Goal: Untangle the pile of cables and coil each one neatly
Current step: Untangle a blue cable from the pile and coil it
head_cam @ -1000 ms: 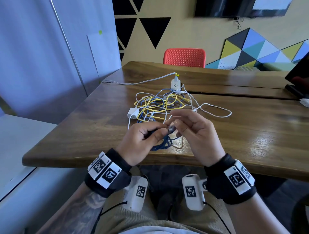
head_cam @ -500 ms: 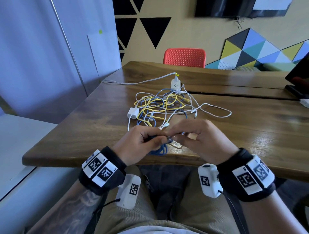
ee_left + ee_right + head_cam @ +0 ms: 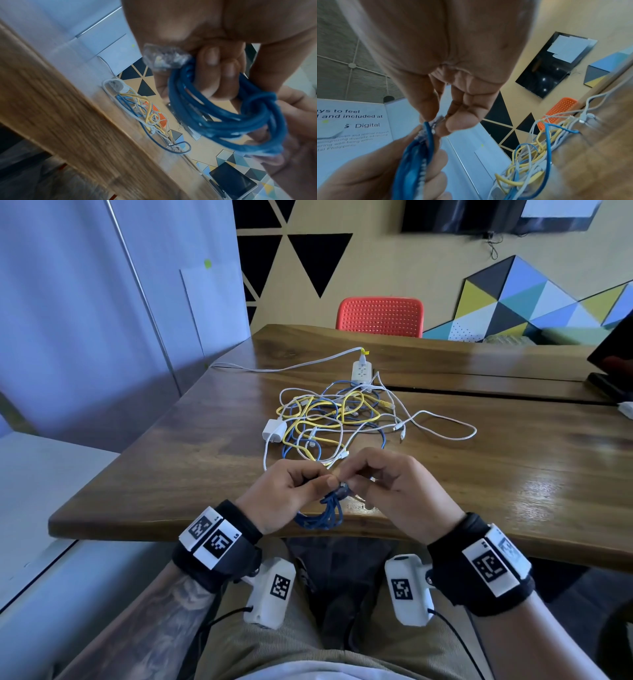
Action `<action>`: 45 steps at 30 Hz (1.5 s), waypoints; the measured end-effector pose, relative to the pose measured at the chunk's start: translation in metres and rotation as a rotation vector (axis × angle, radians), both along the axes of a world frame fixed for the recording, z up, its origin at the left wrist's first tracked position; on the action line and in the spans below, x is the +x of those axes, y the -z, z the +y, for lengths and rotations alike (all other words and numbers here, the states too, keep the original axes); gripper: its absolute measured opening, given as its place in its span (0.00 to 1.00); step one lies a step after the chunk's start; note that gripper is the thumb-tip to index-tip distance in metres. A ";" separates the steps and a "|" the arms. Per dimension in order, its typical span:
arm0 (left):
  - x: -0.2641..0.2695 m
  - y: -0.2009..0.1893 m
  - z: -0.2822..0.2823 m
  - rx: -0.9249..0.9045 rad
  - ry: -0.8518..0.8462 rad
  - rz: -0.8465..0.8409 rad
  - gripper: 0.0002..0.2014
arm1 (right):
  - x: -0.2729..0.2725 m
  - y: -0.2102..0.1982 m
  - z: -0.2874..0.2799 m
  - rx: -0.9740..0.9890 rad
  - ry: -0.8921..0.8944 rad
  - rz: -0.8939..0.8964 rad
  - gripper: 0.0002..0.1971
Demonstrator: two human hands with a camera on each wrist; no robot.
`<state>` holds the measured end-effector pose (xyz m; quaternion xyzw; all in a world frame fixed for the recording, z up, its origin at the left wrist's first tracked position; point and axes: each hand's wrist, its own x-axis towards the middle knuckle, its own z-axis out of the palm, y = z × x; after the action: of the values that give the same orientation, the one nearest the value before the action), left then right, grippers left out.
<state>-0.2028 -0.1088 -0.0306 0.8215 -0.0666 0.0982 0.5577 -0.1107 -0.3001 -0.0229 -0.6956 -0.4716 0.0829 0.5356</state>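
Wooden table [image 3: 496, 484] filled the head view, and everything was placed relative to its near edge. Just above that edge the left hand [image 3: 287, 494] gripped a blue cable coil [image 3: 325, 515], which hung past the edge, probably kept off the wood so the loops stayed free. The right hand [image 3: 394, 491] met it, fingertips pinching at the top of the coil, likely tucking the last end. Farther in from the edge lay the tangled pile [image 3: 342, 419] of yellow, blue and white cables, with a white charger [image 3: 274, 431] at its left. From the left wrist, curled fingers [image 3: 211, 56] were seen clamping the coil beside a clear plug [image 3: 164, 56], a wrap of cable binding the loops opposite. From the right wrist, thumb and fingers [image 3: 460, 121] were seen pinching the second plug [image 3: 439, 119] above the coil, the pile resting beyond on the table.
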 end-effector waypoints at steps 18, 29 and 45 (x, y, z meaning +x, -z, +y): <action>0.001 0.006 -0.007 -0.135 -0.143 -0.133 0.16 | -0.001 0.015 0.023 0.294 0.069 0.263 0.10; 0.010 0.007 0.005 -0.582 -0.182 -0.074 0.08 | -0.003 0.029 0.035 0.153 0.011 0.395 0.14; -0.016 0.015 0.075 -0.257 -0.530 -0.026 0.07 | 0.011 0.035 0.103 0.001 0.027 0.382 0.05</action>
<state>-0.2183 -0.0339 -0.0451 0.7317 0.1559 0.2586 0.6111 -0.1001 -0.1969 -0.0576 -0.6732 -0.3522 0.2061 0.6167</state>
